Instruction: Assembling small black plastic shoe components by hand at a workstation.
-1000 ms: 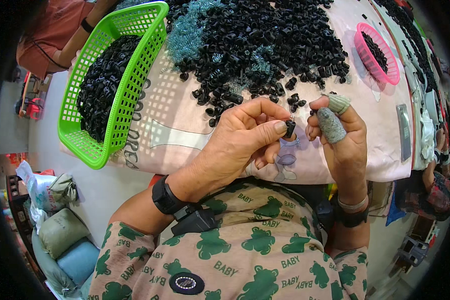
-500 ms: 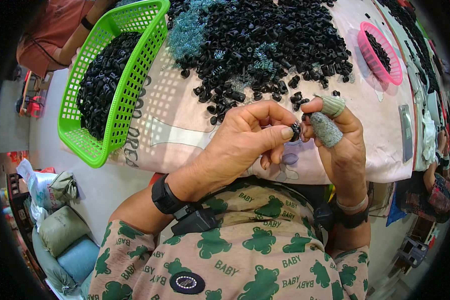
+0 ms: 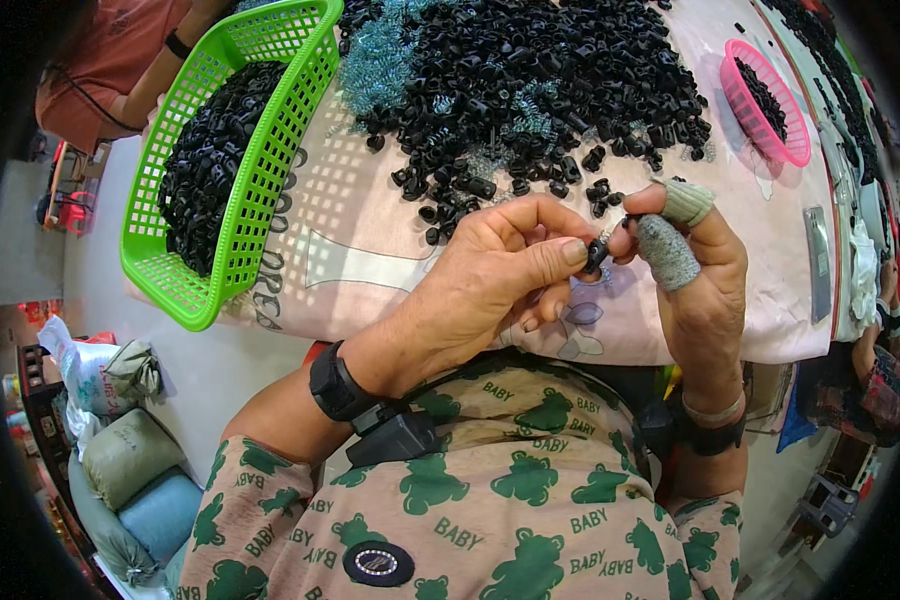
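Close to the body, above a pink shirt patterned with green bears, the left hand (image 3: 490,290) and the right hand (image 3: 695,280) meet over the near edge of the worktop (image 3: 370,270), which is covered by a pale printed cloth sack. Both hands are pinched on one small black moulded plastic piece (image 3: 596,254), with what looks like a thin metal spring at its top: the left thumb and forefinger clamp it from the left, and the right fingertips (image 3: 666,252), two of them in knitted grey-green sleeves, press on it from the right. The piece looks very light, stiff and smooth, so it would likely slip or flick away under a loose hold; a fingertip pinch on its sides seems the sound place to take it, and the knitted sleeves probably add grip. The spring, being thin wire, looks easy to bend or lose. Beyond the hands lies a wide heap of loose black plastic pieces (image 3: 530,90) mixed with tangles of bluish wire springs (image 3: 385,70), its scattered edge just beside the fingers. To the left stands a bright green plastic mesh basket (image 3: 260,170) holding more black pieces, and far right a small pink plastic basket (image 3: 765,105) with a few. Another person's arm (image 3: 150,70) shows at the far left.
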{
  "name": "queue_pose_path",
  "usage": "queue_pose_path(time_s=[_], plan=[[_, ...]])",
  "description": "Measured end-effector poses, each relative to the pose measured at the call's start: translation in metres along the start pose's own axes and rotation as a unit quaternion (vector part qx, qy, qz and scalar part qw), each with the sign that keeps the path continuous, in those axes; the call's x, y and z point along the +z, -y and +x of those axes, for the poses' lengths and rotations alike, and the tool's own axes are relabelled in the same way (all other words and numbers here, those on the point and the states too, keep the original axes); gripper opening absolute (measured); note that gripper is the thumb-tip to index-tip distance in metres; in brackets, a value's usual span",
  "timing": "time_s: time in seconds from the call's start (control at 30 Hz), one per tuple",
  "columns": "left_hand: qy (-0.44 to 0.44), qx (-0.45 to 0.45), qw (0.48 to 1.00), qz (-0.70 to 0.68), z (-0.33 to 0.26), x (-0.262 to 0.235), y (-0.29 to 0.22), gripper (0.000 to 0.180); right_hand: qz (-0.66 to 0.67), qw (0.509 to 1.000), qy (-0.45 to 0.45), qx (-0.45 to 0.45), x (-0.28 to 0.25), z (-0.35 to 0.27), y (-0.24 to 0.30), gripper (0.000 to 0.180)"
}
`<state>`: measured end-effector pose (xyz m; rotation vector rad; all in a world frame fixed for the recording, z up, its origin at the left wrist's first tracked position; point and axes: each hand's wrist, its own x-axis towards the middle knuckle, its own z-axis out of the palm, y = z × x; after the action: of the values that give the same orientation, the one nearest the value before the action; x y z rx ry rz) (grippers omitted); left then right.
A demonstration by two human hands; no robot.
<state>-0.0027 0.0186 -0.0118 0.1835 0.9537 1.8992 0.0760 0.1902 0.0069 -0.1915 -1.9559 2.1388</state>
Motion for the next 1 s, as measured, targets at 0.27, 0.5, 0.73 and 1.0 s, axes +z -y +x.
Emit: queue_pose_path(time_s=[0.27,0.5,0.73,1.0], plan=[[-0.010,-0.018,1.000,-0.019,-0.002,0.001,-0.002,0.017,-0.020,0.999,-0.017,-0.022,-0.005,0.002,-0.003,0.021],[-0.020,0.020,1.000,-0.003,0.000,0.000,0.000,0.015,0.008,1.000,0.024,0.013,0.002,0.000,-0.003,0.019],[-0.020,0.027,0.997,0.076,0.000,0.001,-0.002,0.012,0.009,1.000,0.018,0.007,0.004,0.001,-0.002,0.019],[-0.042,0.019,0.996,0.077,0.000,0.004,-0.003,0.012,-0.014,1.000,0.014,-0.013,0.001,-0.002,-0.002,0.020]])
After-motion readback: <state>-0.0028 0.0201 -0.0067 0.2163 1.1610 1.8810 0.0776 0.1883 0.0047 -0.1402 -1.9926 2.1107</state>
